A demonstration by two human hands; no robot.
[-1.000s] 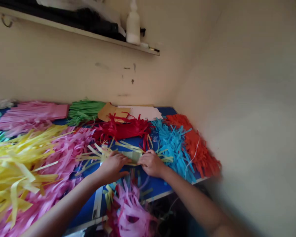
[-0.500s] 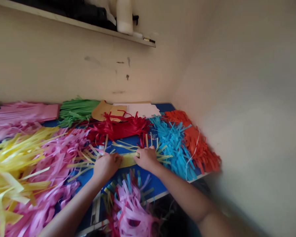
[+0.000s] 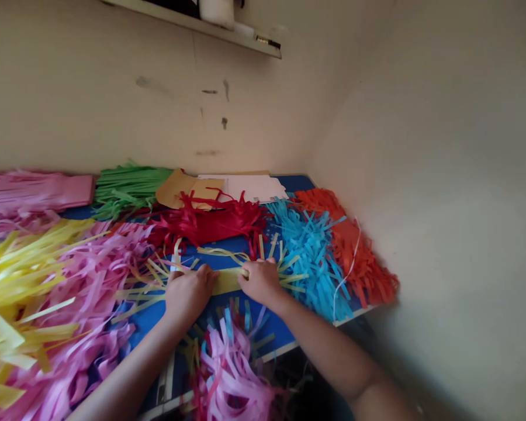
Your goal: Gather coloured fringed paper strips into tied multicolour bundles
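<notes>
A piece of yellow fringed tissue paper (image 3: pixel 228 282) is stretched between my two hands above the blue tabletop. My left hand (image 3: pixel 190 292) is closed on its left part, and my right hand (image 3: pixel 260 280) grips the right part. Cut yellow strips fan out past both fists. Just in front of me, at the table's near edge, hangs a bundle of pink fringe (image 3: pixel 236 368) with some blue, red and yellow strips in it. Behind my hands lies red fringed paper (image 3: pixel 210 225). The fingertips are partly hidden.
Blue fringe (image 3: pixel 311 251) and orange fringe (image 3: pixel 359 251) lie on the right, a white string (image 3: pixel 353 263) across the orange. Yellow fringe (image 3: pixel 21 275) and pink fringe (image 3: pixel 100 292) cover the left. Green fringe (image 3: pixel 129 186), an envelope (image 3: pixel 188 188) and white sheets (image 3: pixel 249 187) line the wall below a shelf (image 3: pixel 179 17).
The view has tilted down slightly, so the shelf sits higher in the picture. Both hands keep their hold on the yellow paper, with hardly any movement.
</notes>
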